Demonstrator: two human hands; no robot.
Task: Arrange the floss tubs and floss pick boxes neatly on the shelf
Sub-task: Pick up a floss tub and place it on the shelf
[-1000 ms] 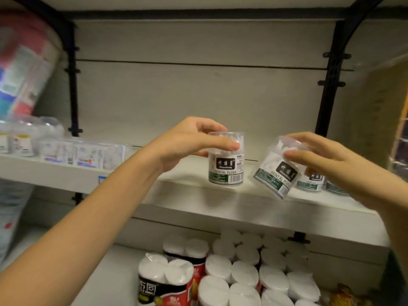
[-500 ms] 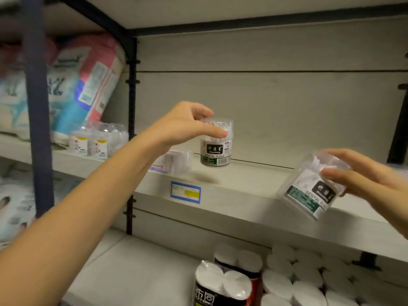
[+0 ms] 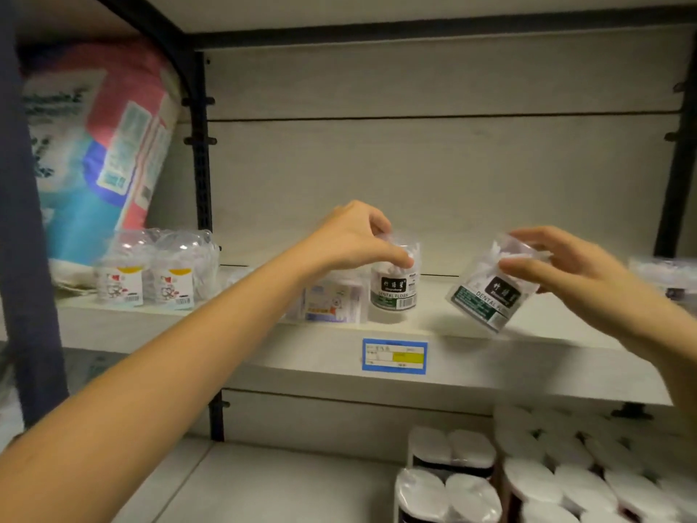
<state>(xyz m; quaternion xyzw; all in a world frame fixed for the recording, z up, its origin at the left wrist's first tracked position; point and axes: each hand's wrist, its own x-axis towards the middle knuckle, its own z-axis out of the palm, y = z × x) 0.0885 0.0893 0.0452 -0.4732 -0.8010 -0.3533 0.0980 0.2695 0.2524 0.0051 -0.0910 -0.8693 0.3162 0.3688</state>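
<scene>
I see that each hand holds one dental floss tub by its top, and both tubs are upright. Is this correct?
Not quite. In the head view the left tub in the left hand is upright, but the right tub in the right hand is tilted.

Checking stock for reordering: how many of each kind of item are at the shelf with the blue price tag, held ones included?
Green-label floss tubs: 2
Clear yellow-label packs: 2
Floss pick box: 1
Pink-and-blue bag: 1
Total: 6; blurred item at far right uncounted.

Upright tub (image 3: 394, 285) on shelf (image 3: 565, 356), pick box (image 3: 332, 302) just L, maybe touching; tilted tub (image 3: 486, 296) to R.
</scene>
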